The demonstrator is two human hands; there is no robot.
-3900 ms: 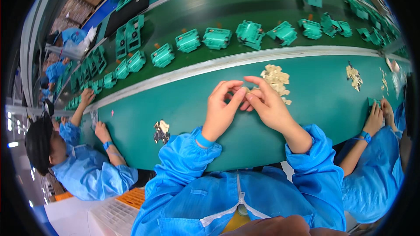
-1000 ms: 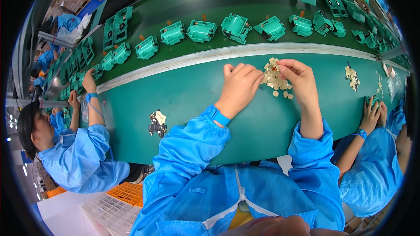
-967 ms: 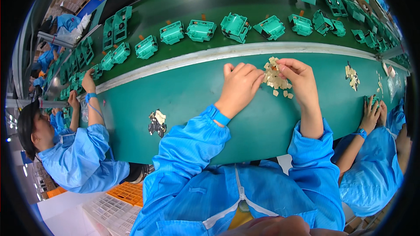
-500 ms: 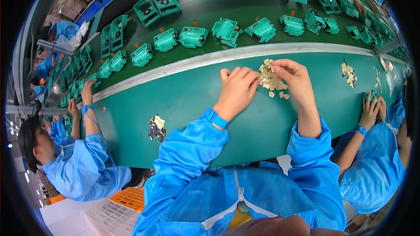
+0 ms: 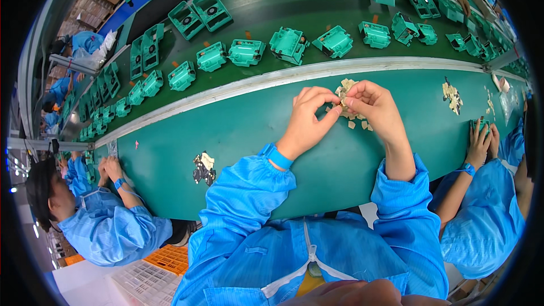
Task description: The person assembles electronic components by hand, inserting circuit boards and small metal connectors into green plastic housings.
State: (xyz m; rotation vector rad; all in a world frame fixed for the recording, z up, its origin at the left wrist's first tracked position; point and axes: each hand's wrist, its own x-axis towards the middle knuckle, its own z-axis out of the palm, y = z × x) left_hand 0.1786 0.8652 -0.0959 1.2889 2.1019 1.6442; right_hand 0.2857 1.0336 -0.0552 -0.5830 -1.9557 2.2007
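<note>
Both of my hands meet over a small heap of cream-coloured flat pieces [image 5: 352,119] on the green worktable [image 5: 255,130]. My left hand [image 5: 310,118], with a blue band at its wrist, has thumb and forefinger brought together at the heap's left side. Close against it, my right hand [image 5: 374,105] pinches over the pieces, its fingertips nearly touching the left ones. Something small and dark seems to sit between the fingertips, too small and covered to name. Part of the heap is hidden behind my fingers.
Beyond a pale metal rail [image 5: 226,96], a green belt [image 5: 317,11] carries several teal plastic housings [image 5: 288,44]. A pile of black and cream pieces [image 5: 204,169] lies left, another pile [image 5: 451,96] right. Co-workers sit on both sides, one holding a teal housing [image 5: 479,124].
My right hand has moved left and down to my left hand, whose thumb and forefinger now come together. Housings shifted slightly left. The left co-worker's arms came down; a far hand left a housing.
</note>
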